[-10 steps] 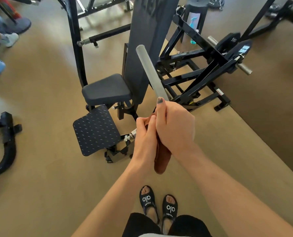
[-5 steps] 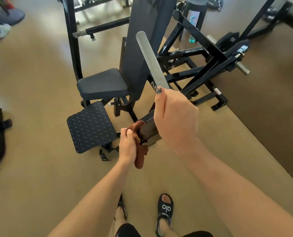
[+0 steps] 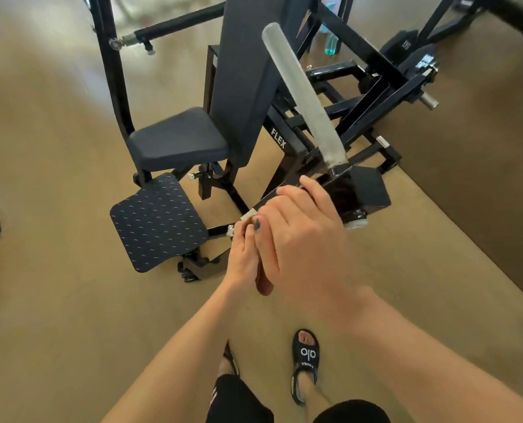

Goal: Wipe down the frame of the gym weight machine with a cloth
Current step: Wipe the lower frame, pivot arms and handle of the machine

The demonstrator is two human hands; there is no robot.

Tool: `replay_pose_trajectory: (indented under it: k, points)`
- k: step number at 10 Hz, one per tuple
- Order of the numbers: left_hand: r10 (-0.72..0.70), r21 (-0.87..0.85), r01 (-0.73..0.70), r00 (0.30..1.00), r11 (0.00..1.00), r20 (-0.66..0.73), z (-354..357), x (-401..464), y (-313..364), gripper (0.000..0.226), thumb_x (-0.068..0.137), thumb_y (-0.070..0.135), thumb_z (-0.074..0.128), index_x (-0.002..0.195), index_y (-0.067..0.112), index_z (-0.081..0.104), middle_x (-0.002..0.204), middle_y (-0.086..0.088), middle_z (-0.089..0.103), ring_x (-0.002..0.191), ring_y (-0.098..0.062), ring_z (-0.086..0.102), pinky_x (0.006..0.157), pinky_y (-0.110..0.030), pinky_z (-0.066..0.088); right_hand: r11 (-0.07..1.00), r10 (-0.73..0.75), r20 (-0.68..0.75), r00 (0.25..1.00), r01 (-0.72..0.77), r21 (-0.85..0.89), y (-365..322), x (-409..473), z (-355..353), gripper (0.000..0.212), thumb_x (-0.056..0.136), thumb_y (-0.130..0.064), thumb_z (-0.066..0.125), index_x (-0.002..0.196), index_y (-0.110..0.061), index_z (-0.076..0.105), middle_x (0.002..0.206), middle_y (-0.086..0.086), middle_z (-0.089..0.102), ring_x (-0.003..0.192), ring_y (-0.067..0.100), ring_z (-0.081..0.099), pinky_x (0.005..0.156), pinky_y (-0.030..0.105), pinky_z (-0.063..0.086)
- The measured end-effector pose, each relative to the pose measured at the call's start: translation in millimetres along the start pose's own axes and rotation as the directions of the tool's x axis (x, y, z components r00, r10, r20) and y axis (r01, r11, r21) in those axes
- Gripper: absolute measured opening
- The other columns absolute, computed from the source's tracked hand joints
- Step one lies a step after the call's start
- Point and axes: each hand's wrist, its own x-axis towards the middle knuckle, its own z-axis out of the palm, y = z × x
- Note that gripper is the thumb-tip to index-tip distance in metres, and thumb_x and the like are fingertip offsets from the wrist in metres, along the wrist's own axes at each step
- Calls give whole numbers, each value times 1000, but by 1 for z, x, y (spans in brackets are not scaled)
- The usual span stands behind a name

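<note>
Where hands [image 3: 284, 236] meet | rust cloth [image 3: 264, 283] | glossy black frame [image 3: 342, 190]

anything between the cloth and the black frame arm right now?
Nothing visible. The left hand holds the brown cloth against the black frame arm below the grey handle. The right hand lies over that spot and hides the contact itself, so it cannot be confirmed.
</note>
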Motion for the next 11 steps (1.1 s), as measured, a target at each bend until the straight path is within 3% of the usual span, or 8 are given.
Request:
replay_pose_trajectory:
  k: [2, 3, 5, 6, 8, 9, 10, 11]
  points:
    - [-180, -66, 177, 982, 982, -51, -17, 23, -22, 9, 112, 34, 38, 121, 33, 38, 110, 11, 55, 85, -3, 59, 53, -7, 47, 943, 44, 489, 871, 125, -308, -2, 2, 38, 41, 105, -36, 43, 99, -8, 73, 97, 16, 73, 97, 37, 67, 109, 53, 41]
    - [-35, -66, 28, 993, 997, -115, 3, 17, -16, 3, 107, 40, 49, 109, 41, 47, 113, 12, 61, 94, 7, 59, 71, -5, 46, 923, 92, 585, 806, 151, -353, -10, 11, 44, 48, 108, -41, 32, 96, -14, 70, 93, 12, 72, 90, 31, 66, 98, 48, 45]
    - [49, -82, -62, 987, 995, -156, 12, 16, -17, 36, 109, 40, 45, 99, 74, 50, 102, 41, 60, 100, 15, 56, 83, -8, 46, 905, 136, 556, 820, 126, -406, -10, 19, 64, 62, 105, -44, 7, 100, -18, 63, 98, 8, 67, 86, 25, 61, 78, 39, 39]
    - [-46, -120, 20, 975, 993, -219, -3, 22, -57, 27, 108, 48, 37, 105, 73, 46, 119, 17, 61, 113, -8, 59, 101, -36, 53, 887, 180, 558, 810, 112, -448, -13, 16, 72, 69, 101, -42, 3, 89, -19, 67, 86, 7, 71, 78, 26, 63, 77, 39, 42]
    - [13, -127, -54, 954, 990, -300, -10, 32, -92, 15, 111, 33, 33, 113, 41, 46, 115, 4, 59, 101, -1, 62, 82, -13, 51, 889, 201, 567, 798, 94, -447, -14, 15, 79, 75, 101, -41, -1, 85, -18, 68, 85, 8, 71, 81, 27, 60, 88, 41, 44]
    - [4, -128, -51, 941, 990, -339, -3, 24, -90, 15, 108, 46, 36, 118, 46, 46, 123, 2, 57, 114, -16, 59, 100, -42, 53, 891, 175, 537, 825, 100, -443, -14, 12, 82, 76, 103, -38, -1, 83, -15, 70, 82, 10, 71, 77, 28, 56, 83, 42, 42]
    - [95, -170, -163, 931, 972, -352, 12, 7, -65, 19, 108, 41, 46, 118, 57, 50, 127, 6, 60, 119, -19, 59, 105, -47, 49, 901, 184, 536, 824, 77, -427, -15, 10, 89, 77, 106, -37, -3, 85, -15, 67, 85, 10, 68, 76, 25, 42, 82, 44, 39]
    - [265, -103, -316, 902, 943, -341, 21, 0, -42, 59, 106, 16, 57, 133, 66, 41, 139, 28, 51, 132, -7, 50, 112, -27, 40, 908, 217, 522, 825, 26, -419, -18, 13, 91, 65, 106, -37, 4, 93, -16, 64, 96, 10, 68, 89, 28, 57, 94, 46, 39]
